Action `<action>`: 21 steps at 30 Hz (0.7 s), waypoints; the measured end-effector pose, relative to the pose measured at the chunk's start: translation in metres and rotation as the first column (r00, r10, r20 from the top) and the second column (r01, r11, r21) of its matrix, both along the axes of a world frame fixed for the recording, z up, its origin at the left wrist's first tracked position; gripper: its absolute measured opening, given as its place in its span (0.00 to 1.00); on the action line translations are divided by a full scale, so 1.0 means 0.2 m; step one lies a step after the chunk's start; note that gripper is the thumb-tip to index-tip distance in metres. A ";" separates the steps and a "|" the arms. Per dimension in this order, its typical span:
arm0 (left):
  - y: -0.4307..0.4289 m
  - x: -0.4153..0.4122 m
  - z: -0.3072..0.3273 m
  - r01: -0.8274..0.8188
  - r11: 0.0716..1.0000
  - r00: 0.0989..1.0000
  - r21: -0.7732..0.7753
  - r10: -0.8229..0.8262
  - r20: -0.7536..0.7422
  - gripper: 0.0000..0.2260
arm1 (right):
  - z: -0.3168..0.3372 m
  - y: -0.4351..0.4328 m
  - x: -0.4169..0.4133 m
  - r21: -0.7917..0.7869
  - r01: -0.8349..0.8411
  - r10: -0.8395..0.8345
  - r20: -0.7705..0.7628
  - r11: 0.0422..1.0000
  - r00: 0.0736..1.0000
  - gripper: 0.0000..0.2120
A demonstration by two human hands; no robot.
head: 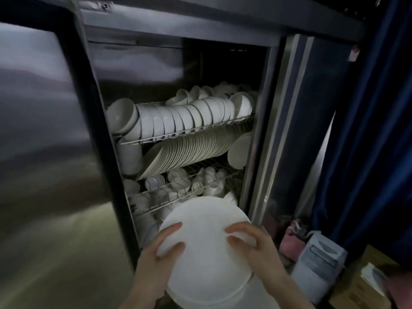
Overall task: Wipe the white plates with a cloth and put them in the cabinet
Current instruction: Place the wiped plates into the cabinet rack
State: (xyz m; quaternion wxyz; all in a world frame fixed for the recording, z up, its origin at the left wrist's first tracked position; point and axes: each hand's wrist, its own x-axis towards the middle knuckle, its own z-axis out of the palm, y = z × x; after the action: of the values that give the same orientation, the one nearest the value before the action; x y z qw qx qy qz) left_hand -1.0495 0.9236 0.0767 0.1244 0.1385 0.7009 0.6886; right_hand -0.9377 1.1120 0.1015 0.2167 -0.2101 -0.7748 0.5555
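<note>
A stack of white plates is held in front of the open cabinet, low in the view. My left hand grips the stack's left rim, thumb on top. My right hand grips the right rim, fingers curled over the edge. Inside the cabinet, wire racks hold a row of white bowls on the upper shelf, a row of upright white plates on the middle shelf and small white cups below. No cloth is in view.
The cabinet's steel door stands open at the left. A dark blue curtain hangs at the right. A white box-shaped dispenser and pink items sit at the lower right by a wooden surface.
</note>
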 end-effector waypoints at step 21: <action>1.08 -1.03 -0.21 -0.257 0.965 0.966 0.049 0.257 0.016 0.18 | 0.01 1.17 -1.29 0.077 -0.233 0.231 0.031 0.970 0.973 0.12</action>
State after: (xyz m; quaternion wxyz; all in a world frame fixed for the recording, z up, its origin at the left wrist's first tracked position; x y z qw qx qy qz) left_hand -1.2553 1.1386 0.0345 0.0338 0.0463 0.6946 0.7171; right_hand -1.1954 1.3466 0.1033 0.1502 -0.1154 -0.8178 0.5434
